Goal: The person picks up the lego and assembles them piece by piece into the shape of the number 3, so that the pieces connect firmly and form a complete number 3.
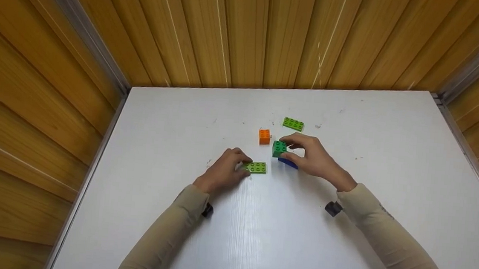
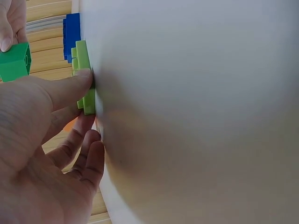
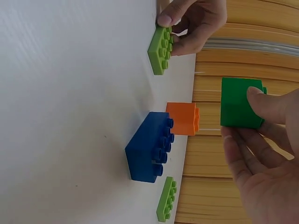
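My right hand [image 1: 312, 157] pinches a green brick [image 1: 279, 148] between thumb and fingers, holding it up off the table. Under it lies a blue brick [image 3: 149, 147], studs up, mostly covered by the hand in the head view. With thumb and fingers, my left hand [image 1: 226, 170] grips the left end of a flat lime-green brick [image 1: 257, 167], which lies on the table with its studs up. Just beyond the hands stands an orange brick [image 1: 264, 136]. Farther back is a second flat lime-green brick [image 1: 293, 124].
The white table [image 1: 171, 129] carries all the bricks near its middle. Behind it rises a wood-patterned wall [image 1: 247, 32], and similar panels stand at the left and right. Dark specks and small marks dot the tabletop around the bricks.
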`<state>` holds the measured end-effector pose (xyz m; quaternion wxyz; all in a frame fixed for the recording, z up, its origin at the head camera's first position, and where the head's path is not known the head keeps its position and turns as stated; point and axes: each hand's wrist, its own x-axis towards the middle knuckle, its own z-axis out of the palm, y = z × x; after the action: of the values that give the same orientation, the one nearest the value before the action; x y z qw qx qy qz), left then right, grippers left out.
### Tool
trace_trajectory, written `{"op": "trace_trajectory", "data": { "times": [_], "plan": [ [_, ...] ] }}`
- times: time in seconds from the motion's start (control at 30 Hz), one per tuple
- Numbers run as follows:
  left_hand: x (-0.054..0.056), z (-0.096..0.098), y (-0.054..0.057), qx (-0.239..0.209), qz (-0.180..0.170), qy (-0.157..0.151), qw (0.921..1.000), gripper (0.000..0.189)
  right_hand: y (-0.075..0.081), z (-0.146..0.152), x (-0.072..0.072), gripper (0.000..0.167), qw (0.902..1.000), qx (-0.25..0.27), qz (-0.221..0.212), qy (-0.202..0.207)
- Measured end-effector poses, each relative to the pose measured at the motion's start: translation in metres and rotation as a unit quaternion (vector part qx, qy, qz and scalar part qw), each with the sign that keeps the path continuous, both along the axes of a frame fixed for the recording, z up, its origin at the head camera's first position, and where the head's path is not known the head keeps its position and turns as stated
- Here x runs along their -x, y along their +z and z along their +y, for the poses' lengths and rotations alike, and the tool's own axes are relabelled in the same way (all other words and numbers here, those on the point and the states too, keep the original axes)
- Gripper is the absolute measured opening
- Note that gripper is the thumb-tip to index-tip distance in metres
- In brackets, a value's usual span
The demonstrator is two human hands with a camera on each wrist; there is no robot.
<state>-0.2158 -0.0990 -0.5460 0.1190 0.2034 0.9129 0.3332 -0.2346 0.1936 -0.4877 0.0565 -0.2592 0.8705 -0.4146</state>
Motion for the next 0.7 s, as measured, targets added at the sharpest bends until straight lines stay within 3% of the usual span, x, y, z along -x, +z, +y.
{"op": "trace_trajectory", "data": {
  "times": [0.7],
  "plan": [
    [0.002,-0.001,-0.004,-0.005,0.016,-0.007,0.9998,0.033,-0.021,-0.020,-0.008,0.041,0.9991,0.022,0.027,0.024]
  ]
}}
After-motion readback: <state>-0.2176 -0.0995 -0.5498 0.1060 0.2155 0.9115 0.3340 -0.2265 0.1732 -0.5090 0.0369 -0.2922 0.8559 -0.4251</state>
